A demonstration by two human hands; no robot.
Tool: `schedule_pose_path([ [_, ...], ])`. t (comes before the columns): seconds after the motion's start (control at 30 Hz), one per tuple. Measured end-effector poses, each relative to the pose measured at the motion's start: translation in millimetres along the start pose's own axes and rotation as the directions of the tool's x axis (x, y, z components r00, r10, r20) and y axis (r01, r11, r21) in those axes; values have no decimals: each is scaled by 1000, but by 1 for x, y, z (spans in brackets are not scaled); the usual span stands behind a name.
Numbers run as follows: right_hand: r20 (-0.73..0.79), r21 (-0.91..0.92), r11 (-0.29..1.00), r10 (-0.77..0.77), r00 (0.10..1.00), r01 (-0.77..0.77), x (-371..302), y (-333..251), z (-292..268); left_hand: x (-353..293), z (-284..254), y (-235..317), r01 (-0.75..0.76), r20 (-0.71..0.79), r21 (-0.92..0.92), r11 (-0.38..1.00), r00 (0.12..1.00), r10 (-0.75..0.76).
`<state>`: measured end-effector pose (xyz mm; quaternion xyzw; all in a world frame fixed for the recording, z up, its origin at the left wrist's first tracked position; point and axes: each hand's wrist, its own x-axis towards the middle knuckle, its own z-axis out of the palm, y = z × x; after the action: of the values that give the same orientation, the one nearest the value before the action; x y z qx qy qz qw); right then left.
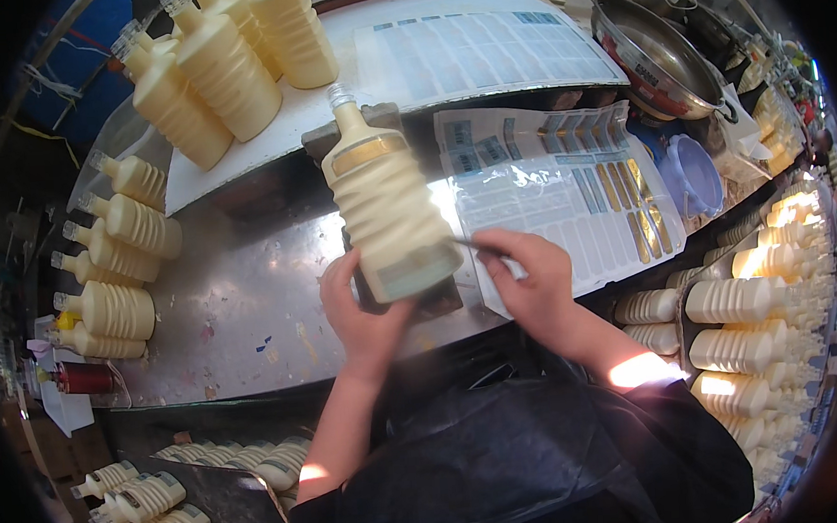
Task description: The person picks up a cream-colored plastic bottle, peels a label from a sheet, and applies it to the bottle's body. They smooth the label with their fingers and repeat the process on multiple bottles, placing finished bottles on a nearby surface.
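A cream, ribbed bottle (384, 206) with a clear neck lies tilted on a dark support, its neck pointing away from me. It carries a gold band (366, 153) near the shoulder and a pale greenish label (419, 273) near the base. My left hand (366, 317) grips the bottle from the left and below at its base end. My right hand (536, 275) is closed around a thin tool (471, 245), whose dark tip reaches the bottle's lower right edge. Most of the tool is hidden by my fingers, so its kind is unclear.
Sticker sheets (530, 197) with gold and blue strips lie right of the bottle; another sheet (492, 51) lies on the white board. Cream bottles (225, 72) stand at back left, more lie along the left edge and right. A metal pan (664, 45) and purple bucket (691, 178) sit right.
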<state>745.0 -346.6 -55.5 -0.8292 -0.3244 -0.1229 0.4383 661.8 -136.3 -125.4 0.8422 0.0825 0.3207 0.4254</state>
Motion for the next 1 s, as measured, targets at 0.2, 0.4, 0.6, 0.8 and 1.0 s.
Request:
schedule_pose_path([
  [0.2,114,21,887,-461,880,461,10,-37,-6,13,11,23,-187,-101,192,964,973,209],
  [0.4,187,-157,819,-524,831,552,22,-42,-9,17,19,33,-198,-123,224,954,966,229],
  [0.6,235,-190,857,-433,870,478,26,-49,-17,18,18,39,-189,-139,236,953,964,226],
  [0.8,268,-129,913,-345,900,388,21,-52,-10,17,16,38,-200,-112,219,955,967,228],
  [1.0,61,-197,980,41,997,-28,40,-42,-12,18,16,40,-189,-105,185,964,972,211],
])
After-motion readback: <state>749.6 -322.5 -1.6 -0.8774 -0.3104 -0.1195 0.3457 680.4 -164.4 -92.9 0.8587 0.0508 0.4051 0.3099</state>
